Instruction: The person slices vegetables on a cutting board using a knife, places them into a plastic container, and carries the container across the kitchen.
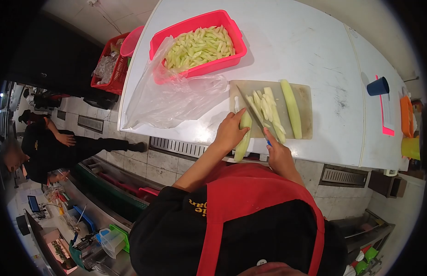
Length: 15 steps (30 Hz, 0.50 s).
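Observation:
My left hand point(231, 132) is closed around a pale green peeled cucumber point(243, 146) at the left edge of the cutting board point(305, 119). In my right hand point(280, 154) is a knife point(253, 106) with a blue handle, its blade slanting up and left beside that cucumber. Just right of the blade lie several cut cucumber strips point(270, 106). A whole peeled cucumber point(292, 109) rests farther right on the board. My left fingers partly cover the held cucumber.
A pink basin point(239, 40) full of cut pieces stands at the back left, a clear plastic bag point(176, 103) beside it. A dark blue cup point(378, 86) is far right on the white table point(296, 41). Another person point(48, 147) stands at the left, beyond the table.

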Each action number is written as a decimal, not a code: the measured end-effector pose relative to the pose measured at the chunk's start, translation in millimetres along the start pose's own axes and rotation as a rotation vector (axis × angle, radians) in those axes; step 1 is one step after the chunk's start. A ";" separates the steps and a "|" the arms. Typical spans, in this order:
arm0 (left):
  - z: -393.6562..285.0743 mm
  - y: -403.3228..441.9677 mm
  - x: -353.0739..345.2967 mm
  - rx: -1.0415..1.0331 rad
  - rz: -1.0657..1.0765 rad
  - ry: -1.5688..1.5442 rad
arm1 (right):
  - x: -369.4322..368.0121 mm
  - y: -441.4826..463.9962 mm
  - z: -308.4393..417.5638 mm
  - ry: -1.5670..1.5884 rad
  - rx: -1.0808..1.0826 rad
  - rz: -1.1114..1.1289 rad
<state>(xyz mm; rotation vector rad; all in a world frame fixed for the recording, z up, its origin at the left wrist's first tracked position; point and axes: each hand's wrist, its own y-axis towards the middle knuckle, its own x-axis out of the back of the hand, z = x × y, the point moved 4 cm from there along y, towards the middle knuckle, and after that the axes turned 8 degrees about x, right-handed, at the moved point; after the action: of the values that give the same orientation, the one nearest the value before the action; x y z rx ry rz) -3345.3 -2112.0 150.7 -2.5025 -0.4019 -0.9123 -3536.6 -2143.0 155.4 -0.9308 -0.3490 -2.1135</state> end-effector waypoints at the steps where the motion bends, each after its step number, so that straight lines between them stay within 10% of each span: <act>1: 2.1 1.1 -2.1 -0.001 -0.011 -0.013 | 8.0 2.0 4.0 0.011 -0.021 0.005; 15: 2.3 3.6 -5.5 -0.103 -0.113 -0.148 | 12.2 -17.7 9.1 -0.120 -0.018 0.089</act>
<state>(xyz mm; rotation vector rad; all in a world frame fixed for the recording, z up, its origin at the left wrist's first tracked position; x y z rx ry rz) -3346.6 -2114.6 144.4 -2.6748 -0.5628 -0.8108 -3550.6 -2133.5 171.6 -1.0672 -0.3438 -1.9882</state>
